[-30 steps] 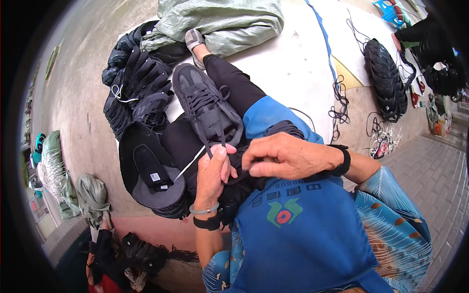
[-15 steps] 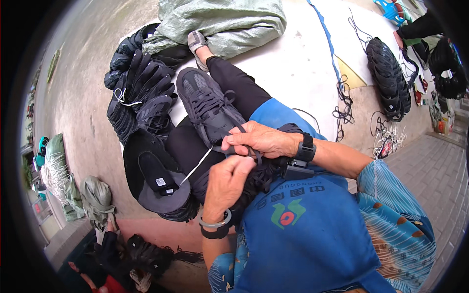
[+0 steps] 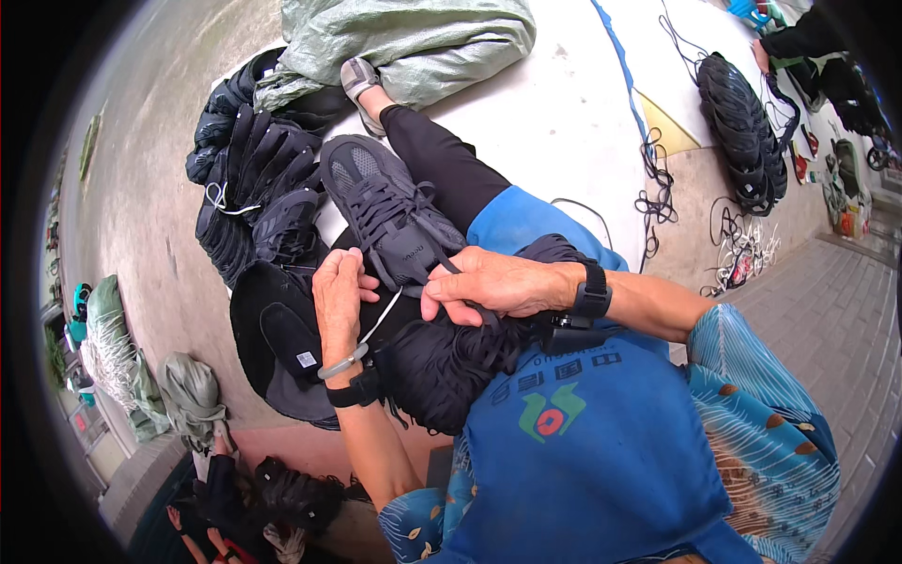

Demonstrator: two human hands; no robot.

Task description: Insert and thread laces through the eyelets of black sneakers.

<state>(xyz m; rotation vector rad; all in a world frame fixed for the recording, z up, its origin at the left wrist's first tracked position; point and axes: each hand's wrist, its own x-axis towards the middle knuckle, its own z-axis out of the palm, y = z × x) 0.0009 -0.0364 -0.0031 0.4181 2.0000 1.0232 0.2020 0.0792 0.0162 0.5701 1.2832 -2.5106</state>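
Note:
A black lace-up sneaker (image 3: 383,202) with a grey mesh toe lies across my lap, its toe pointing away from me. My right hand (image 3: 503,282) is closed at the collar end of the sneaker, pinching a black shoelace (image 3: 449,267). To the left of the sneaker's heel end, my left hand (image 3: 340,299) has its fingers curled together beside the shoe's edge; what they hold, if anything, is hidden. A white cord (image 3: 387,315) runs from under the sneaker down toward my left wrist. A thick bundle of black laces (image 3: 451,371) lies in my lap below both hands.
Stacked black shoes (image 3: 258,179) fill the left side, with black shoe parts (image 3: 272,329) nearer me. A pale green woven sack (image 3: 423,47) lies ahead on a white sheet (image 3: 573,122). Another shoe stack (image 3: 742,136) stands right, near loose laces (image 3: 658,197). Other people sit at the edges.
My left hand has moved left and forward, away from my right hand, to the sneaker's left side. The right hand stays near the collar with the lace. The whole view has shifted slightly.

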